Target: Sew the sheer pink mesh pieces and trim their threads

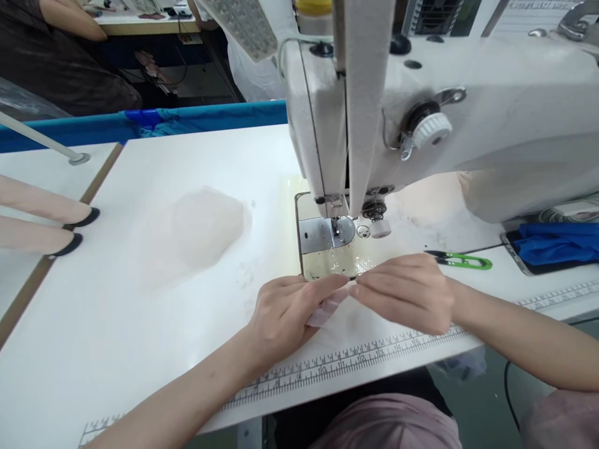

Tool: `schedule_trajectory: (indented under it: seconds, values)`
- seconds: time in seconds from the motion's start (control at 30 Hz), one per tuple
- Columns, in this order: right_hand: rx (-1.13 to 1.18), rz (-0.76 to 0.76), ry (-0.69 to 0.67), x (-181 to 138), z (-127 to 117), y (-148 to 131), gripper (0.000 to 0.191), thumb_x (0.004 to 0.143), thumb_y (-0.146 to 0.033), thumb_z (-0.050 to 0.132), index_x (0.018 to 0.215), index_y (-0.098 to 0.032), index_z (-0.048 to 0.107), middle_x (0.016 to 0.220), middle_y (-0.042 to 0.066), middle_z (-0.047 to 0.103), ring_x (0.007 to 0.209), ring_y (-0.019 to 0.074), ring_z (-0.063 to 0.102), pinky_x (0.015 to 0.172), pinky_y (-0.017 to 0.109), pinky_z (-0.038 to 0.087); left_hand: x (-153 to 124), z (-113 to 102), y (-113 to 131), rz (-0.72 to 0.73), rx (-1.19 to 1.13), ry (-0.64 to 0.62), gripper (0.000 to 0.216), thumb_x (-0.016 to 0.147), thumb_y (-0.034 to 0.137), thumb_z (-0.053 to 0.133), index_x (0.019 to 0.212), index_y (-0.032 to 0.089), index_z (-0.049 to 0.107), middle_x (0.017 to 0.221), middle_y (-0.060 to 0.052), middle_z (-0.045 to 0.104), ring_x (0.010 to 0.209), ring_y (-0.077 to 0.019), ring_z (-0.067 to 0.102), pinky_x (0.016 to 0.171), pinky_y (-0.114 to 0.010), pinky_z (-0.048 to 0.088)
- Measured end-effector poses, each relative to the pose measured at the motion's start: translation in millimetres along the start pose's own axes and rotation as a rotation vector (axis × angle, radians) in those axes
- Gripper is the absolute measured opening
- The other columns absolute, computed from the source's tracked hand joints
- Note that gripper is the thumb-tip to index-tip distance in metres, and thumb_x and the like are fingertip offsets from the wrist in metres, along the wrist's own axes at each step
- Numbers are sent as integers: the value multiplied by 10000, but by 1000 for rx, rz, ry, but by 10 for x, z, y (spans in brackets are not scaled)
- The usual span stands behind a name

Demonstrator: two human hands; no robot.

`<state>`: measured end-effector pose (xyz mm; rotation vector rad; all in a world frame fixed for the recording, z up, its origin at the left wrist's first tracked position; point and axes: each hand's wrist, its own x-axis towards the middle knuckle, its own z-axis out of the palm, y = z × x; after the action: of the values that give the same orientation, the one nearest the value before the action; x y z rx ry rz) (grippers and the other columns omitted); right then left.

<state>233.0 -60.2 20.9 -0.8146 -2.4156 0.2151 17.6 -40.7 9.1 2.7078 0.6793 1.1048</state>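
Note:
A small, pale pink, sheer piece of fabric (324, 313) is between my hands, just in front of the sewing machine's needle plate (322, 234). My left hand (285, 315) is closed on it, with the thumb and forefinger reaching toward its upper end. At that same end, the fingers of my right hand (407, 293) are pinched together; their tips partly hide the fabric's edge. Behind my fingers stands the sewing machine (318, 125), its presser foot (336, 231) over the plate. Green thread snips (463, 260) lie beyond my right wrist.
A printed ruler strip (355, 362) runs along the table's front edge. Blue cloth (556, 242) lies on a dark tray-like object at right. Two beige, padded-looking lengths with black ends (37, 215) reach in from the left. Another person (60, 62) sits beyond the blue cloth border (210, 115).

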Motion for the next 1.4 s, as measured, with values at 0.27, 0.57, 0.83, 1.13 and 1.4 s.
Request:
schedule_trajectory:
  seconds: [0.27, 0.57, 0.83, 1.13, 1.4]
  values:
    - [80, 0, -125, 31, -78, -50, 206, 861, -234, 561, 747, -316, 712, 724, -21, 718, 678, 167, 695, 546, 286, 591, 3, -4, 53, -116, -87, -64, 120, 900, 160, 508, 958, 209, 600, 674, 51, 707, 511, -80, 625, 522, -181, 492]
    - [169, 336, 80, 21, 267, 139, 162, 879, -188, 529, 827, -190, 683, 700, -17, 691, 571, 90, 593, 513, 223, 442, -35, 109, -47, -417, 34, -261, 140, 761, 97, 566, 747, 213, 644, 547, 45, 629, 446, -108, 512, 437, -225, 362]
    - [11, 570, 48, 109, 289, 198, 178, 853, -188, 529, 808, -188, 701, 596, -40, 618, 479, 70, 478, 567, 241, 383, 17, 130, -50, -274, 338, -100, 545, 790, 295, 677, 1263, 149, 451, 1278, -178, 541, 1192, -331, 475, 934, -474, 406]
    - [-43, 551, 50, 97, 290, 264, 137, 877, -227, 579, 787, -190, 676, 634, -36, 614, 576, 103, 515, 766, 324, 363, -26, 111, 86, 88, 506, -255, 275, 899, 170, 539, 1168, 151, 595, 1172, -51, 680, 1045, -244, 597, 892, -417, 362]
    - [-258, 426, -48, 74, 304, 195, 360, 971, -360, 401, 1237, -197, 580, 1149, 101, 622, 1101, 252, 524, 914, 400, 361, 19, 91, 26, 4, 425, -306, 240, 926, 222, 505, 1134, 164, 610, 1214, -79, 654, 1167, -252, 572, 913, -431, 337]
